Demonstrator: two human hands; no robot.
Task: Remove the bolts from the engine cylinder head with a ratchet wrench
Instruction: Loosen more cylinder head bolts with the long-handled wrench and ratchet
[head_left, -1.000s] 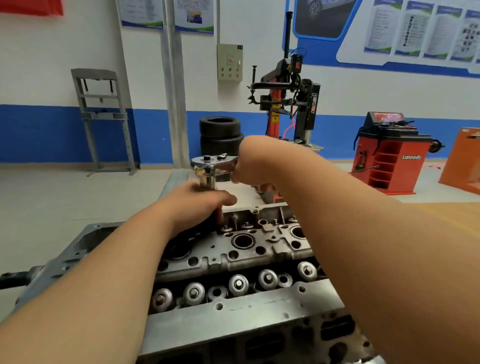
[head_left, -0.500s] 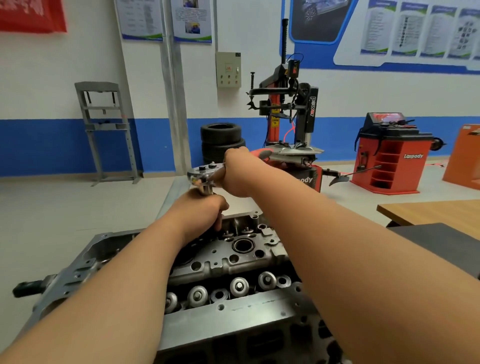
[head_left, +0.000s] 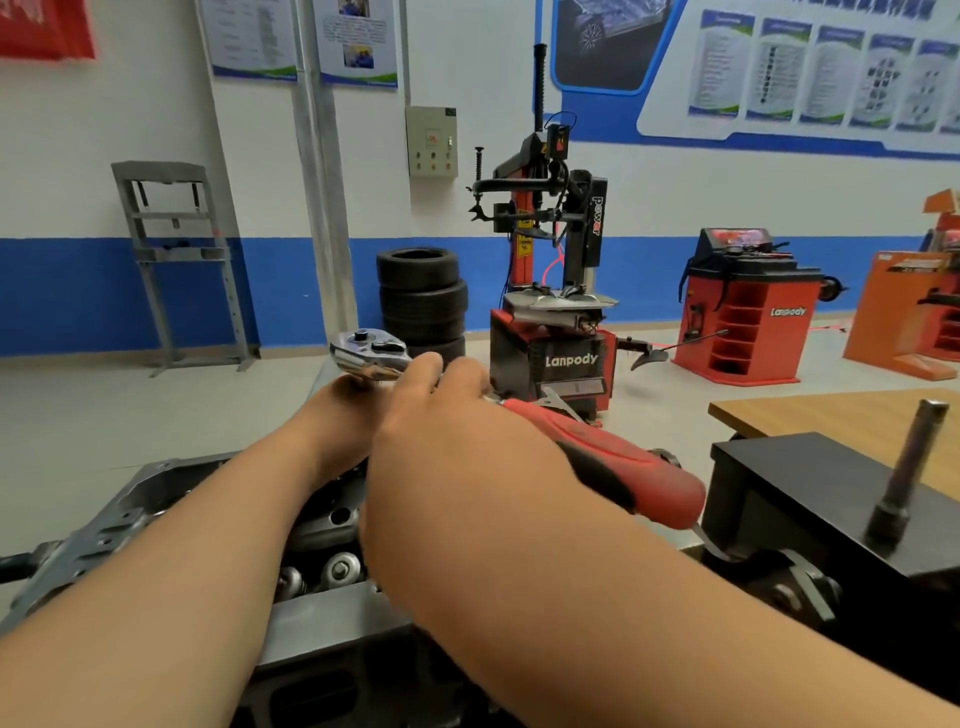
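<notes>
The ratchet wrench has a chrome head (head_left: 370, 353) and a red and black handle (head_left: 623, 473) that points right and toward me. My right hand (head_left: 441, 415) grips the wrench shaft just behind the head. My left hand (head_left: 340, 415) sits directly under the head and holds the extension below it; its fingers are mostly hidden behind my right hand. The grey engine cylinder head (head_left: 322, 519) lies beneath my forearms, with round valve springs (head_left: 340, 569) showing. The bolt under the wrench is hidden.
A dark socket bar (head_left: 906, 473) stands upright on a black box (head_left: 779, 467) at the right, in front of a wooden table (head_left: 841, 415). Behind stand a tyre changer (head_left: 556, 291), stacked tyres (head_left: 422, 296) and a red wheel balancer (head_left: 748, 306).
The wrench handle has swung round to the right and toward me, so its red grip now shows. My left hand stays under the ratchet head.
</notes>
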